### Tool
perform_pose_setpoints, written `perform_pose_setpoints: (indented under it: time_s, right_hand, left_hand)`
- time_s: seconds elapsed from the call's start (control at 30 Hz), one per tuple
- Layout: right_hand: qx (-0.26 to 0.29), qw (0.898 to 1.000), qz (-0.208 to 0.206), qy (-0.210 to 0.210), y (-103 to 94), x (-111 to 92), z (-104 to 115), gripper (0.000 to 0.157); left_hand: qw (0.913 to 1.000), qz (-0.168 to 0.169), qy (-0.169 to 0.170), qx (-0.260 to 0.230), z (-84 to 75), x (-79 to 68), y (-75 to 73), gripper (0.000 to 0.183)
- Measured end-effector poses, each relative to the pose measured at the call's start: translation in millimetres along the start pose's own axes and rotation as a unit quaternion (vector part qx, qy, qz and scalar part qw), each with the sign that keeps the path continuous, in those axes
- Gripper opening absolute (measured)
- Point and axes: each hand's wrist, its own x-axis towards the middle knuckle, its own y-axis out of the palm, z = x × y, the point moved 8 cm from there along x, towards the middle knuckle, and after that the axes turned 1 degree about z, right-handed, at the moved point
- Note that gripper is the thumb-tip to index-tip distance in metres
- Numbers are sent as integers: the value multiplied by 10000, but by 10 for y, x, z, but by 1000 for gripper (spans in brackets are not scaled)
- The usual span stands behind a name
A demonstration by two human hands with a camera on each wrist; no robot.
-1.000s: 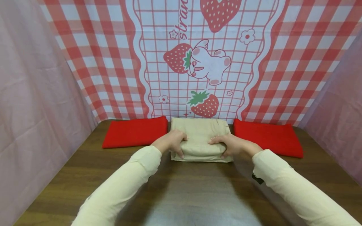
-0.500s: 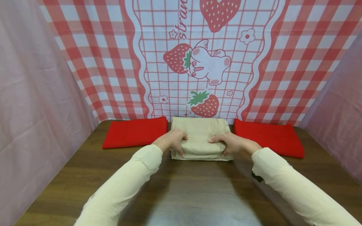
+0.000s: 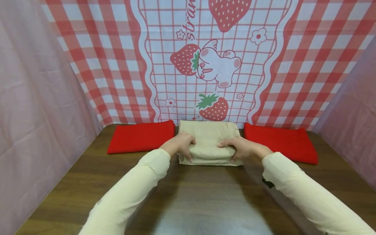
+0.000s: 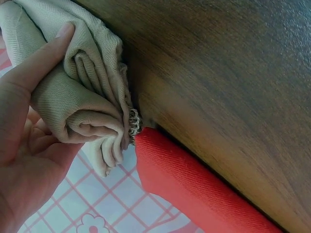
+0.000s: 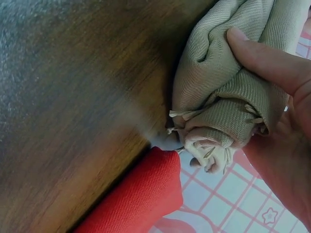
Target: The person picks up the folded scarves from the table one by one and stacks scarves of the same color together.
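Note:
A folded beige cloth [image 3: 209, 135] lies at the far middle of the wooden table, several layers thick. My left hand [image 3: 183, 145] grips its left end, thumb on the near side and fingers over the top. At the other end my right hand [image 3: 236, 147] holds it in the same way. In the left wrist view the thumb presses into the rolled layers of the beige cloth [image 4: 90, 87]. The right wrist view shows frayed threads at the end of the beige cloth [image 5: 218, 97], with the thumb across its fold.
Folded red cloths lie on both sides, one at the left [image 3: 141, 137] and another at the right [image 3: 280, 143]. Behind them hangs a checked strawberry curtain [image 3: 217, 65]. Pale pink drapes [image 3: 38, 98] close off the sides. The wooden table [image 3: 199, 202] stretches toward me.
Both hands keep their hold on the beige cloth, and its near edge has shifted very slightly away from me. The red cloths stay in place.

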Motion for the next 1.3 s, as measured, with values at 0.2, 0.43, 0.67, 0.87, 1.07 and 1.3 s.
perform_pose_setpoints:
  time_s: [0.2,0.43,0.67,0.87,1.07,1.3]
  right_hand:
    - [78,9999,73,102,-5,15,-13,64]
    - [-41,9999,-2,-122,-17,34,12,64]
    - [-128,9998,-62,-166,-47,34,24,63]
    - [-105,9998,-42,-143,-44,45,6,64]
    - [-113,9998,-49,-157,-48,67,-7,63]
    - [-104,9999,-33,-124,-63,93,-17,64]
  left_hand:
    - [10000,-8,-20,-13,20,28,5,64]
    - [10000,-5,-73,-62,40,45,9,64]
    - [9999,46,-153,-21,62,69,13,67]
    - [9998,89,-160,-10,70,87,19,68]
    - [9998,120,-134,60,93,114,24,68]
    - [9998,173,-67,47,116,144,8,67]
